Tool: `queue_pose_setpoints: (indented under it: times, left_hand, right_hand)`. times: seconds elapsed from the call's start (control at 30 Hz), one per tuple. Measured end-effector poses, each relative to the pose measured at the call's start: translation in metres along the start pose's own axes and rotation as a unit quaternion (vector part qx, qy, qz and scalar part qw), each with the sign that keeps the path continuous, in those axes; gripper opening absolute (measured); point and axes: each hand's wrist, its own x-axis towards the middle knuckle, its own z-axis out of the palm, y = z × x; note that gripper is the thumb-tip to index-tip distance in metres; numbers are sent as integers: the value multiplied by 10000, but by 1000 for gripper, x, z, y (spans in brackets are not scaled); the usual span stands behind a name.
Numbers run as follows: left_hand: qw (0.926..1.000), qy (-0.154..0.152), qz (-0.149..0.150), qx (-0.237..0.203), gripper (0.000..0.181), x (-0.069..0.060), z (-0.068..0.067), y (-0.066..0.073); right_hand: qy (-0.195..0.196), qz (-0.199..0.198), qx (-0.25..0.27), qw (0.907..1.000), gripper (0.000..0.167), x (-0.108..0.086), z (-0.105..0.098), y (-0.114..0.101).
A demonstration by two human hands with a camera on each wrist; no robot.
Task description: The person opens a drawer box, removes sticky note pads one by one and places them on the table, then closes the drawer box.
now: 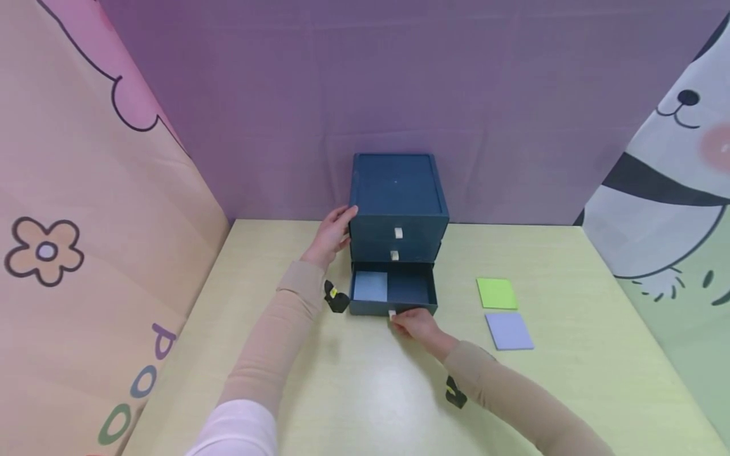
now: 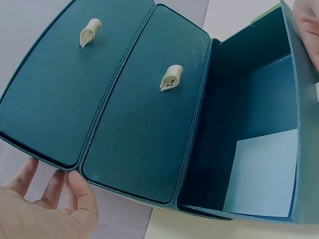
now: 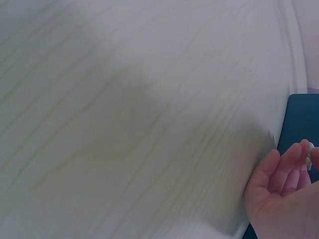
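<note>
A dark blue drawer cabinet (image 1: 399,183) stands at the table's back, its bottom drawer (image 1: 365,308) pulled out. A light blue square of paper (image 1: 370,286) lies in the left part of that drawer; the left wrist view shows the same paper (image 2: 261,174). My left hand (image 1: 329,235) rests against the cabinet's left side, fingertips touching its edge in the left wrist view. At the drawer front, my right hand (image 1: 418,324) pinches the small whitish pull tab (image 1: 391,314). In the right wrist view the fingers (image 3: 291,169) partly hide this tab.
To the right of the cabinet, a green square of paper (image 1: 497,294) and a lavender one (image 1: 509,331) lie on the pale wooden table (image 1: 365,392). Both upper drawers are closed, each with a whitish tab (image 1: 398,233). A purple curtain (image 1: 274,114) hangs behind.
</note>
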Motion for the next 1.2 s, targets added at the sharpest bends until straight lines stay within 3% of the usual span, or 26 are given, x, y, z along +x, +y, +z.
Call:
queue_pose_setpoints:
  times: [0.53,1.2]
  left_hand:
    - [9999,73,-64,-52,62,0,1,0]
    - [9999,89,-58,-39,64,2,1,-1]
  right_hand:
    - [-343,463,703,9959,19,-5,-5,4]
    - [-670,435,1068,9911,15,-13,-7,13]
